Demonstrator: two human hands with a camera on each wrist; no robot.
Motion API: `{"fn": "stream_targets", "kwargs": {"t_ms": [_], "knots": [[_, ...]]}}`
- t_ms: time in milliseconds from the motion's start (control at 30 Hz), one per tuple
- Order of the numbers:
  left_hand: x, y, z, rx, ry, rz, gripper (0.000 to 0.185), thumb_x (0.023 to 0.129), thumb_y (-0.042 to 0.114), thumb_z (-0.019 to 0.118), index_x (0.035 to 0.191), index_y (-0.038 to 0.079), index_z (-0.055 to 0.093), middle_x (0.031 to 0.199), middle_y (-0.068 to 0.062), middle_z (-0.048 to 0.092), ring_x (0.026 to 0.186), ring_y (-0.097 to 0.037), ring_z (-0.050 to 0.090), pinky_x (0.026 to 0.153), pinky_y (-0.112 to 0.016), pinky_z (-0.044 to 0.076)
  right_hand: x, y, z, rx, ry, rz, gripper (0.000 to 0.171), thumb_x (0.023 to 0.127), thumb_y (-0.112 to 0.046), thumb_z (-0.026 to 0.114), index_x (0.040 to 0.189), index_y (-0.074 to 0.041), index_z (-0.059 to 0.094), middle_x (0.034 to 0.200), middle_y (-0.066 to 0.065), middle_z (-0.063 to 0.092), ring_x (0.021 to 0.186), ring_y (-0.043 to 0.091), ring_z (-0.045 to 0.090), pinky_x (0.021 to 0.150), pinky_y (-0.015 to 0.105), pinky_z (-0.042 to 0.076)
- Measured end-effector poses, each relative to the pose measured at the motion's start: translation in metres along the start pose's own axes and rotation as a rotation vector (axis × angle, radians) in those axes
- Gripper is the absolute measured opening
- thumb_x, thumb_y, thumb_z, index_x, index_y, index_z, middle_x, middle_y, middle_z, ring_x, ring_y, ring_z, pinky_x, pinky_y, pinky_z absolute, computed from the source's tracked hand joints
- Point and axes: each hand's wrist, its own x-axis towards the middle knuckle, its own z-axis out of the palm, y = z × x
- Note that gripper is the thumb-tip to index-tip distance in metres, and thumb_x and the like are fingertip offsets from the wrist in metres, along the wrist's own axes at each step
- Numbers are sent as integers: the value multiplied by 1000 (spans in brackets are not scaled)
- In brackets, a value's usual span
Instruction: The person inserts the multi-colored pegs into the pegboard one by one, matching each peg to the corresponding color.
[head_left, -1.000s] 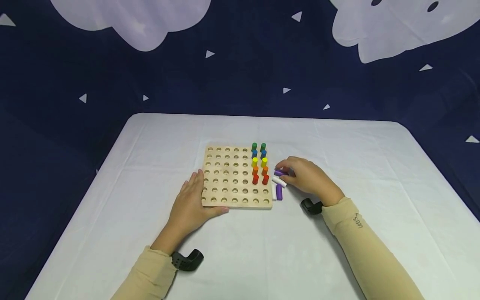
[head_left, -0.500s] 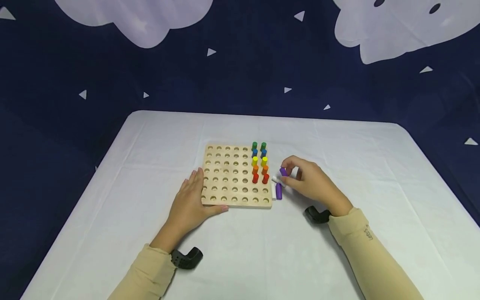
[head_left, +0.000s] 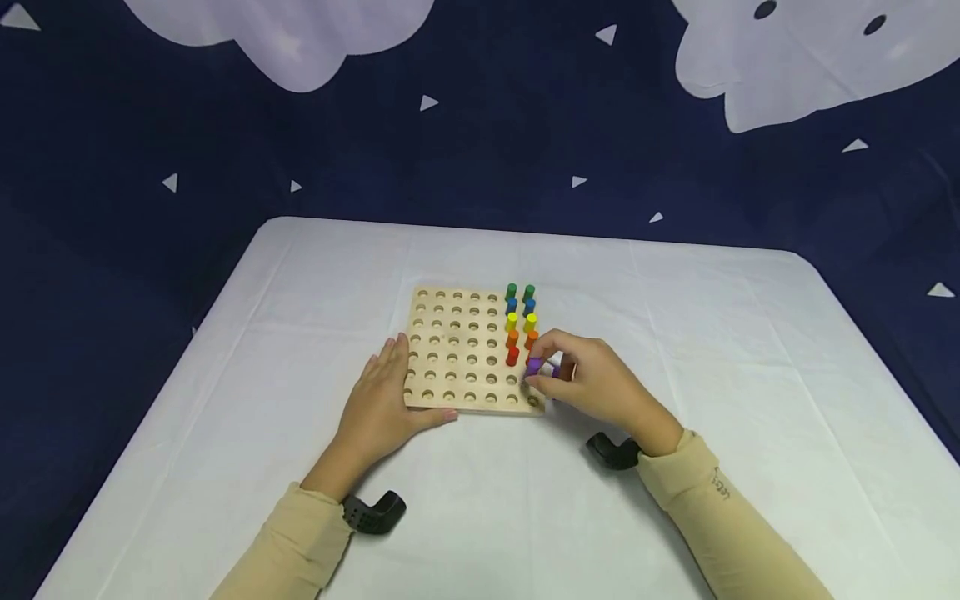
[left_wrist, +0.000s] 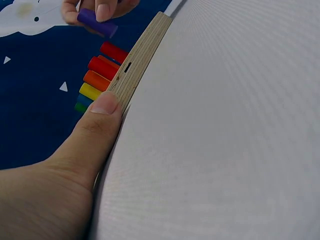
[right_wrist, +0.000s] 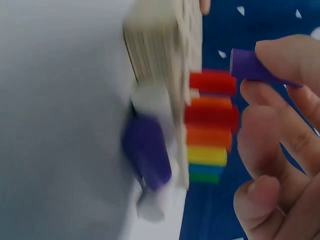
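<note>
A wooden pegboard point(head_left: 453, 358) with rows of round holes lies on the white table. My left hand point(head_left: 378, 408) rests against its left and front edges, fingers and thumb straight; the thumb point(left_wrist: 105, 105) shows in the left wrist view. Between thumb and fingertips my right hand point(head_left: 592, 379) pinches a purple peg point(right_wrist: 257, 67), held just above the board's right side near the red pegs. Two columns of pegs stand there: green, blue, yellow point(head_left: 512, 322), orange and red point(head_left: 512, 357). Beside the board another purple peg point(right_wrist: 146, 150) lies among white pegs point(right_wrist: 151, 205), mostly hidden by my right hand in the head view.
The white-covered table point(head_left: 465, 517) stretches around the board. A dark blue backdrop point(head_left: 495, 125) with white cloud shapes hangs behind it. Black camera mounts point(head_left: 375, 512) are worn on both wrists.
My right hand has picked the purple peg up from beside the board and carried it left over the board's right edge. My left hand stays at the board.
</note>
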Motion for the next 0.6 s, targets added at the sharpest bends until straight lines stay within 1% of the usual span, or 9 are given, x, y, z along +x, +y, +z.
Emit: {"fn": "stream_targets", "kwargs": {"t_ms": [67, 167, 267, 433, 600], "knots": [[0, 0, -1, 2, -2, -1, 137, 66, 70, 79, 156, -6, 10, 164, -21, 16, 155, -33, 14, 128, -48, 11, 2, -4, 7, -34, -7, -22, 20, 85, -20, 79, 100, -25, 65, 89, -10, 69, 59, 8, 53, 49, 21, 43], [0, 0, -1, 1, -6, -4, 137, 66, 70, 79, 156, -6, 10, 164, -21, 16, 155, -33, 14, 128, -48, 11, 5, -6, 15, -114, -10, -47, 16, 87, -22, 77, 98, -27, 66, 87, -13, 67, 57, 6, 51, 52, 21, 44], [0, 1, -1, -3, -9, -4, 137, 66, 70, 79, 156, -6, 10, 164, -21, 16, 155, -33, 13, 127, -48, 11, 7, -6, 20, -177, 5, -63, 14, 88, -22, 77, 98, -26, 67, 89, -14, 68, 59, 4, 52, 55, 21, 46], [0, 1, -1, -6, -10, -4, 137, 66, 70, 79, 156, -6, 10, 164, -21, 16, 155, -33, 13, 128, -48, 10, 9, -8, 22, -213, 24, -65, 14, 88, -22, 77, 99, -24, 68, 90, -13, 69, 61, 3, 52, 56, 21, 46], [0, 0, -2, -7, -12, -9, 136, 66, 70, 79, 157, -5, 10, 164, -21, 16, 155, -33, 13, 128, -48, 10, 9, -9, 22, -230, 16, -53, 15, 88, -23, 77, 100, -24, 68, 90, -12, 69, 62, 3, 52, 58, 21, 46]]}}
